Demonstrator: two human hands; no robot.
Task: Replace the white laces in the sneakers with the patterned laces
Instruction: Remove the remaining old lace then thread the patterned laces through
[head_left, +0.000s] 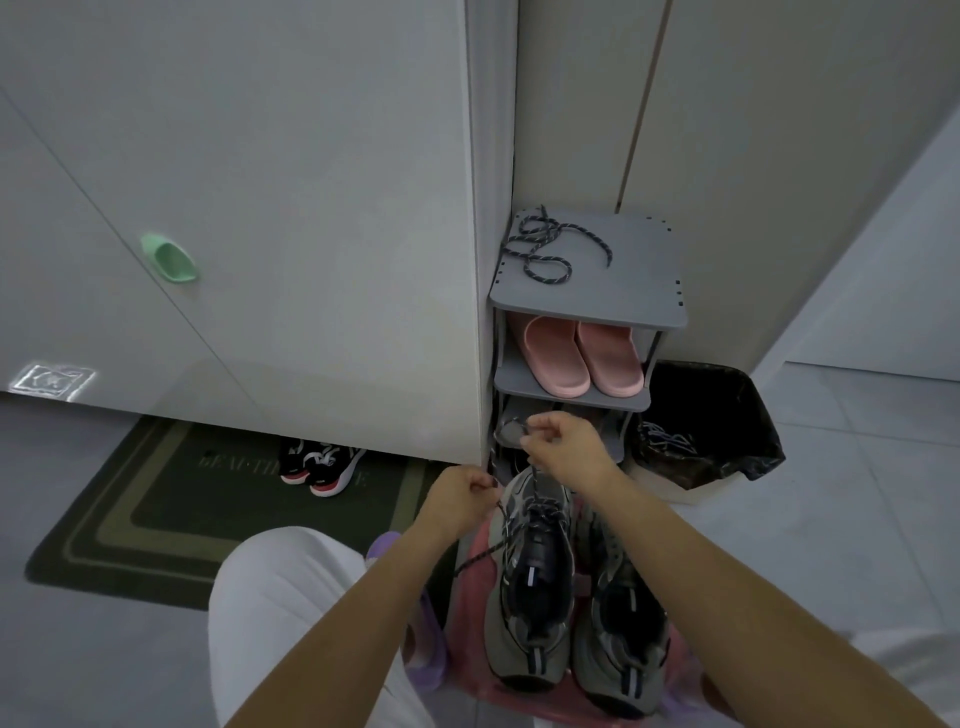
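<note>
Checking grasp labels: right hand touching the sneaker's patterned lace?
Touching. Head view: right hand pinches the patterned lace, pulled taut up from the sneaker.

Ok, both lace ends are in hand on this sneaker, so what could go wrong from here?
1. The left hand and right hand both pinch the lace, and neither steadies the sneaker. A hard pull may tip it against the other sneaker.
2. One end trails slack beside the sneaker, so the ends may finish uneven.
3. The spare lace lies near the rack edge and might slide off.
</note>
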